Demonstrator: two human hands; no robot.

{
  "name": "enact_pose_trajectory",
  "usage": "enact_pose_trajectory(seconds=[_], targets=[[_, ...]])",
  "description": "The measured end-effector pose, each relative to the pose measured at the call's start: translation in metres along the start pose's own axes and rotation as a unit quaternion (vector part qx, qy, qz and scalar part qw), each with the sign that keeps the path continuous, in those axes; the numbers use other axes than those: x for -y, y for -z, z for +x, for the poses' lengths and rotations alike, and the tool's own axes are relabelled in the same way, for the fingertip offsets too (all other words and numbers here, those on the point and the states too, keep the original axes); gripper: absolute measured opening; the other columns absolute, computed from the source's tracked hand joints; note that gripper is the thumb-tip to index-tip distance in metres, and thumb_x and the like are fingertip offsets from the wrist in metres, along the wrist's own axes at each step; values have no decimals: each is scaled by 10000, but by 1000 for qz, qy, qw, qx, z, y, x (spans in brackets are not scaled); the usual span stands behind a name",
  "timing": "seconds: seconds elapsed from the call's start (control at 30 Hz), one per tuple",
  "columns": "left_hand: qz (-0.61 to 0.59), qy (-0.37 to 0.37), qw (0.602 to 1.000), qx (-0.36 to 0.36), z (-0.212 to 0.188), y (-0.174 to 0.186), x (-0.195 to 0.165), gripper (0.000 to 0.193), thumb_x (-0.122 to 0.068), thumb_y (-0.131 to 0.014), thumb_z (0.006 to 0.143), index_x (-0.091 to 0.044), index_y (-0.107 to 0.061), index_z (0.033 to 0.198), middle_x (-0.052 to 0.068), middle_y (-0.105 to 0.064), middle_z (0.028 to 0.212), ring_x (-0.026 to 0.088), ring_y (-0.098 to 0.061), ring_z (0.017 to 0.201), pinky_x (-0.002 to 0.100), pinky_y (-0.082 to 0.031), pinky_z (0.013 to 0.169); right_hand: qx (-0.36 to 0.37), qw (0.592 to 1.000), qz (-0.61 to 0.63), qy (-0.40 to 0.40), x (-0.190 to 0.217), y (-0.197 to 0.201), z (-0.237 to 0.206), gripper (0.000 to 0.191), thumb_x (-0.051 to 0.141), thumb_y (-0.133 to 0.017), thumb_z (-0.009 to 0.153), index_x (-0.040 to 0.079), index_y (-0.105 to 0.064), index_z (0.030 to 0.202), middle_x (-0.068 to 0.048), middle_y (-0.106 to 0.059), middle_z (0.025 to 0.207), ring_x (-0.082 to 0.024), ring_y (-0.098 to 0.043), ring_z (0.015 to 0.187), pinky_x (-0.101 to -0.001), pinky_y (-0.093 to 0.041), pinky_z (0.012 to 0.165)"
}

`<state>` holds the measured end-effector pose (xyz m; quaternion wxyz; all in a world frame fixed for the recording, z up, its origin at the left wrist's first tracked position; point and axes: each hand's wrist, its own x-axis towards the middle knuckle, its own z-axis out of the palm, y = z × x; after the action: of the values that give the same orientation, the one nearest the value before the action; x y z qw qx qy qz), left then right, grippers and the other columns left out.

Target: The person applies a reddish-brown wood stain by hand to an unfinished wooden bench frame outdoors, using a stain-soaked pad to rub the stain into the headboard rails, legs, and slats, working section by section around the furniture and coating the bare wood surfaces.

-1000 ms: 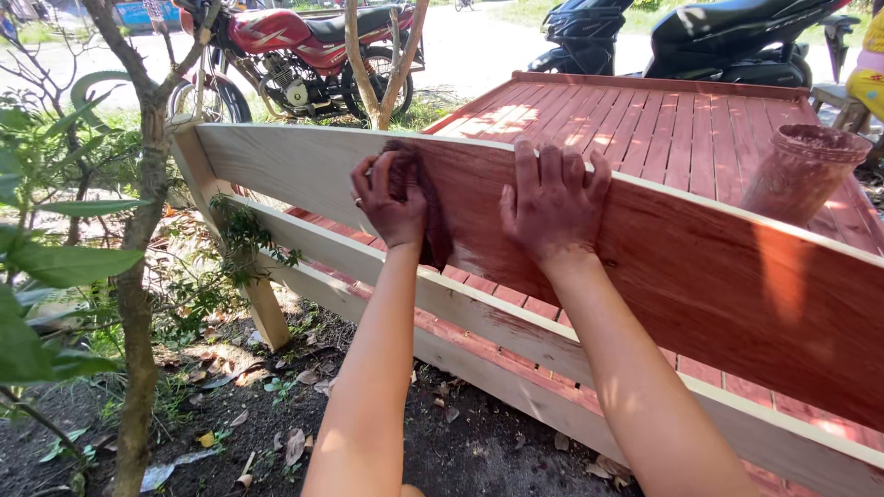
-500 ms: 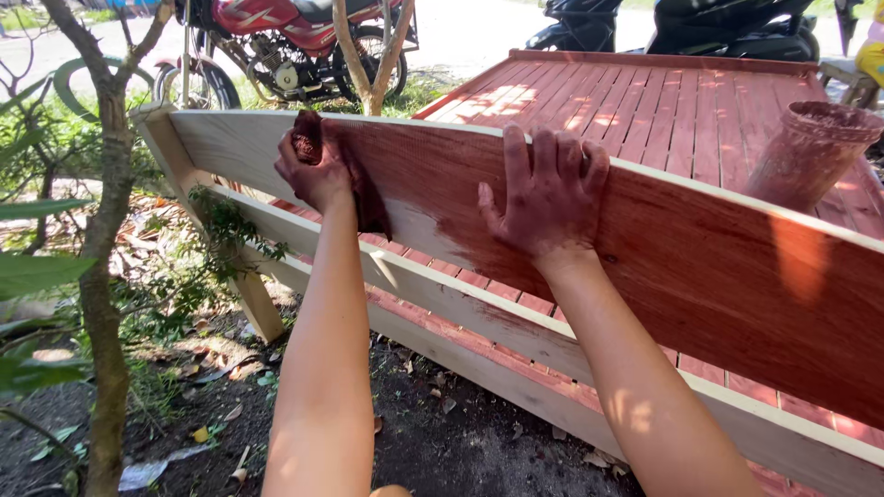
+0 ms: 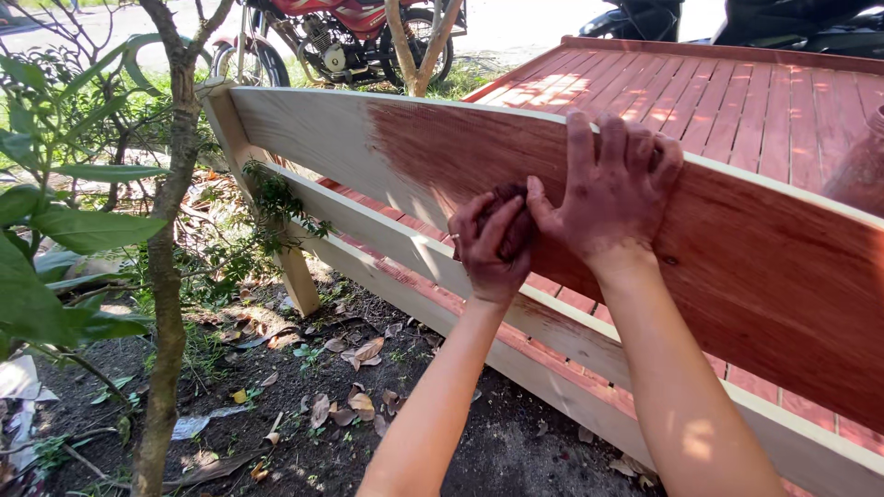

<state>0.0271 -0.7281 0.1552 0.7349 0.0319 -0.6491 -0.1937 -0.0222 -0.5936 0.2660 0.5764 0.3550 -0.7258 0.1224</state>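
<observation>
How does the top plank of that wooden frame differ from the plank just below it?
The top plank is mostly stained reddish brown, bare only at its far end; the lower plank is wholly pale, raw wood. The top plank is wider; the lower plank is narrower. Both hands, left hand with a dark rag and right hand, touch the top plank, not the lower. Both run parallel.

The left hand (image 3: 491, 247) presses a stained rag (image 3: 512, 210) against the top board (image 3: 387, 152). The right hand (image 3: 615, 189) rests flat beside it.

At eleven o'clock a thin grey-barked sapling trunk (image 3: 168, 276) rises among broad green leaves (image 3: 64, 230). Dry brown fallen leaves (image 3: 364, 354) litter the dark soil at six. A red motorcycle (image 3: 345, 37) stands at twelve, beside a forked tree stem (image 3: 419, 46).
</observation>
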Motion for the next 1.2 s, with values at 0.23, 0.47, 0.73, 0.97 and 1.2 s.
enact_pose_trajectory(seconds=[0.23,0.47,0.73,0.97,1.2], targets=[[65,68,984,-152,12,-18,72,463,4,-709,776,-135,-708,1218,99,-610,1316,338,-568,1273,467,-462,1139,-12,1000,-19,7,-1,-2,-1,716,605,-732,910,104,-569,1395,-99,-483,1274,-297,-450,1214,-534,-318,1064],[108,210,942,-239,50,15,162,263,-143,-791,891,-92,-720,1138,88,-581,1181,287,-639,1118,412,-561,995,12,999,-46,9,-3,-7,2,755,678,-727,878,117,-559,1355,-112,-454,1231,-297,-442,1179,-532,-313,998],[29,293,928,-230,34,11,137,316,-174,-787,866,-83,-694,1154,105,-532,1196,263,-633,1050,397,-569,949,1,1000,-26,5,0,-7,-1,759,623,-729,856,96,-528,1363,-113,-442,1222,-310,-425,1189,-536,-316,1002],[-5,262,957,-125,-55,-23,16,333,-137,-757,884,-87,-690,1207,114,-521,1254,303,-543,1229,442,-466,1094,-5,1000,-12,8,0,-8,-3,788,584,-739,829,82,-526,1398,-137,-476,1238,-343,-433,1235,-563,-314,1016],[-12,113,993,-10,-100,-21,-59,491,-66,-756,707,-135,-705,1190,125,-567,1285,331,-511,1237,459,-386,1104,1,999,30,17,-4,-7,-4,766,501,-730,824,73,-524,1424,-147,-495,1264,-341,-438,1239,-561,-301,1053]])
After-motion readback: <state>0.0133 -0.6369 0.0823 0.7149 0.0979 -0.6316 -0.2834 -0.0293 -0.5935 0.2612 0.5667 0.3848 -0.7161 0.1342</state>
